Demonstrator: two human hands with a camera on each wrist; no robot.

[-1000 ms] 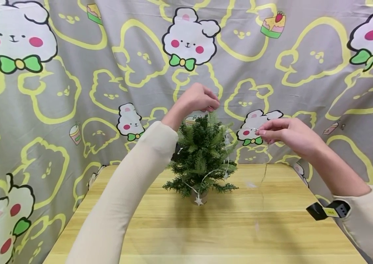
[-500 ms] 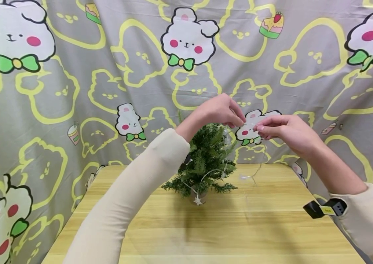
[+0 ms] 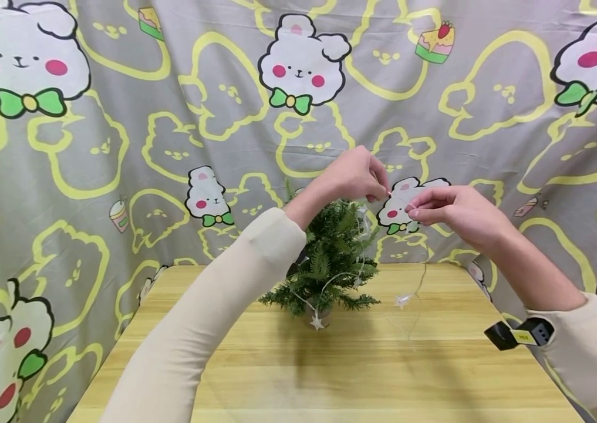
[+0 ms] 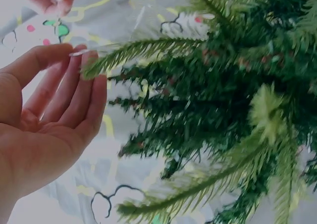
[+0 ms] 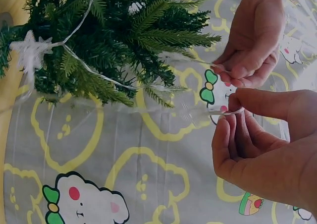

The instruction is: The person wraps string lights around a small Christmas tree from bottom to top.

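Note:
A small artificial Christmas tree (image 3: 324, 252) stands in a pot on the table. A clear-wired string of star lights (image 5: 31, 55) drapes over its front and right side, one star (image 3: 317, 322) hanging before the pot. Beside the treetop my left hand (image 3: 358, 174) pinches the string's wire between thumb and fingertips; in the left wrist view, a branch tip lies by its fingers. Just to the right, my right hand (image 3: 454, 212) also pinches the wire, near a clear star (image 5: 190, 114). Below it dangles a loose length with another star (image 3: 402, 301).
The wooden table (image 3: 256, 376) carries the tree near its back. Close behind hangs a grey curtain (image 3: 171, 88) with cartoon rabbits, which also runs along both sides. A small black device (image 3: 520, 333) sits on the right sleeve.
My left hand has come from above the treetop rightward and slightly down, close to the right hand. The right hand has barely moved. The dangling length with its star has swung.

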